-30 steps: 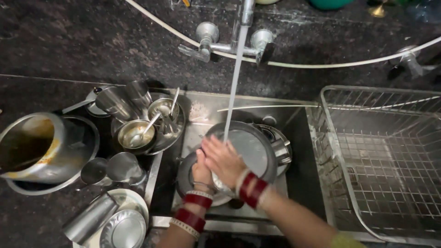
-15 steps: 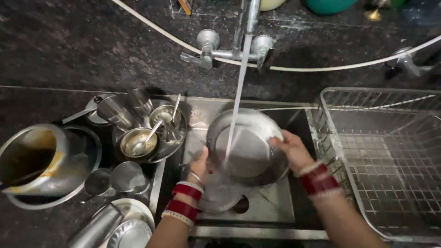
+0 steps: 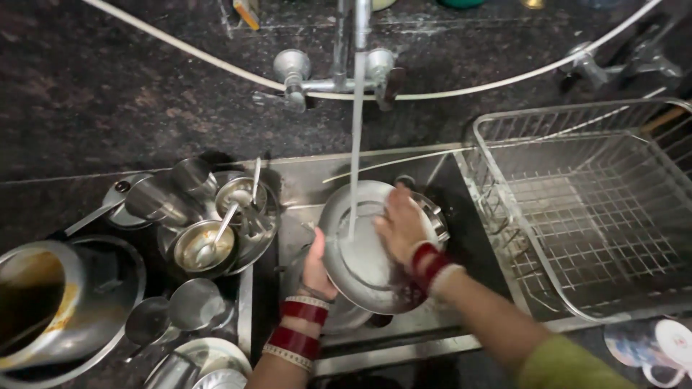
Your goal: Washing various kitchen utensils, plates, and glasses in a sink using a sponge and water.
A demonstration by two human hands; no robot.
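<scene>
A round steel plate (image 3: 360, 256) is tilted over the steel sink (image 3: 303, 180), right under the stream of water (image 3: 355, 144) falling from the wall tap (image 3: 339, 68). My left hand (image 3: 316, 265) grips the plate's left rim from below. My right hand (image 3: 401, 225) lies flat on the plate's face, fingers spread, rubbing it where the water lands. Both wrists wear red bangles. More steel vessels lie under the plate in the sink, mostly hidden.
Left of the sink is a pile of steel cups, bowls and spoons (image 3: 209, 216), with a large dirty pot (image 3: 50, 302) at the far left. A wire drying rack (image 3: 598, 209) stands to the right. A patterned cup (image 3: 659, 346) sits at the bottom right.
My right hand left the plate's right rim and now presses on its face. The plate has tipped lower, toward me, still under the water.
</scene>
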